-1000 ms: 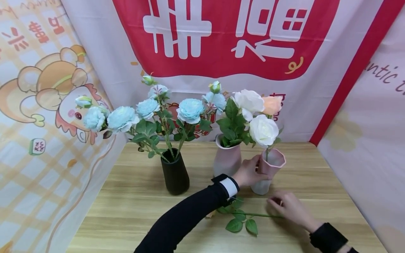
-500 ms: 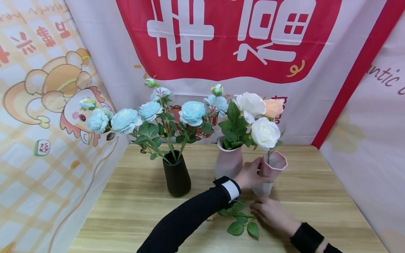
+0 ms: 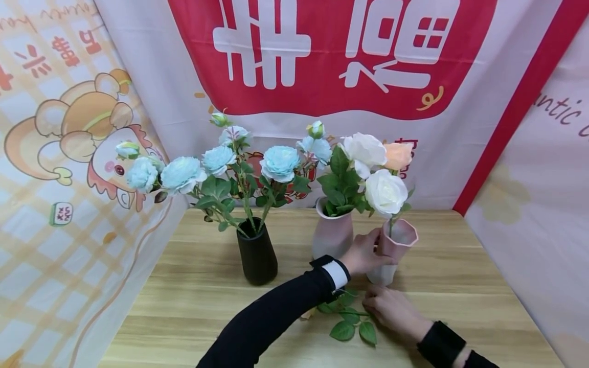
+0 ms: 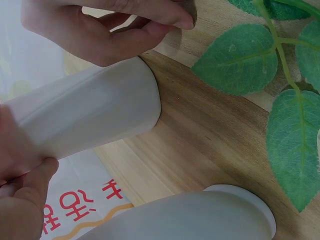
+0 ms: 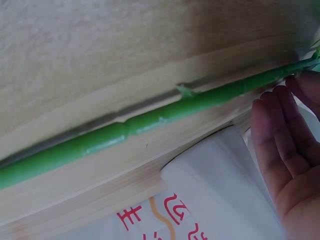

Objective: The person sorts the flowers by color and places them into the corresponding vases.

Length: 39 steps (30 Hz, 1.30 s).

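My left hand [image 3: 363, 254] grips the slim pink-and-white vase [image 3: 382, 275], its thumb and fingers around the wall below the faceted rim. A white rose [image 3: 386, 192] stands in that vase. My right hand [image 3: 393, 311] is low over the table in front of it, beside a leafy flower stem [image 3: 362, 314] lying flat. In the right wrist view the thumb tip is against the green stem [image 5: 165, 111], and the relaxed fingers [image 5: 272, 135] lie along the same side, not wrapped round it. Green leaves [image 4: 295, 135] show in the left wrist view. My left forearm mostly hides the flower's peach head [image 3: 308, 314].
A rounder pink-and-white vase [image 3: 332, 237] with white and peach roses stands just left of the held one. Farther left, a black vase [image 3: 257, 255] holds blue flowers [image 3: 280, 163] that spread wide. Printed cloth [image 3: 322, 61] hangs behind the wooden table [image 3: 193, 306].
My right hand has moved left along the stem toward the leaves, then stayed nearly still. The left hand keeps its grip on the vase. The head view has shifted slightly.
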### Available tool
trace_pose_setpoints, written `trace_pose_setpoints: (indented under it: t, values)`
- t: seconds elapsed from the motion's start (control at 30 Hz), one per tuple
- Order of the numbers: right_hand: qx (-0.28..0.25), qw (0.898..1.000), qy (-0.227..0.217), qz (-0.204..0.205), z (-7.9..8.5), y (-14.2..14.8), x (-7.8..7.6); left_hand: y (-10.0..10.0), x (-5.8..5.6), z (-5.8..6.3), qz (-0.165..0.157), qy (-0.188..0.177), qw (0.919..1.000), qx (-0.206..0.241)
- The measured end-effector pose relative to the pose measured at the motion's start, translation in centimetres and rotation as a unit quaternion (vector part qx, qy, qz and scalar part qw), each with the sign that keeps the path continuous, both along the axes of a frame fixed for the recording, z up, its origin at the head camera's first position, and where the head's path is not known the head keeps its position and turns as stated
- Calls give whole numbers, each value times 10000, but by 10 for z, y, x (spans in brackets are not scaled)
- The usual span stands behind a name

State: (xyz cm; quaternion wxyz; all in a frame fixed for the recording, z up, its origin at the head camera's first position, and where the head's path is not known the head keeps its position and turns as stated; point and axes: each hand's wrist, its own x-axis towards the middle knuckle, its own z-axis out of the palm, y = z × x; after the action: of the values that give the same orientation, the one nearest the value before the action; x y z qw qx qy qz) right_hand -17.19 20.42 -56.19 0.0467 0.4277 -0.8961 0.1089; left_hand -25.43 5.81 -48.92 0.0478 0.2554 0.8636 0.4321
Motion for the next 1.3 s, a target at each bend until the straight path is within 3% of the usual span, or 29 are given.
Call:
trace_pose_setpoints:
  t: [0.23, 0.53, 0.9, 1.3]
  values:
    - [-73, 10000, -31, 59, 2, -1, -1, 1, -1, -2, 9, 1, 10000, 89]
    - [-459, 9974, -546, 73, 1, 1, -2, 1, 1, -1, -35, 3, 9999, 100]
    - [-520, 9949, -699, 514, 0, -1, 1, 1, 3, 0, 17, -57, 10000, 51]
    - [-156, 9970, -728, 211, 8, 2, 2, -1, 1, 2, -62, -127, 9998, 135]
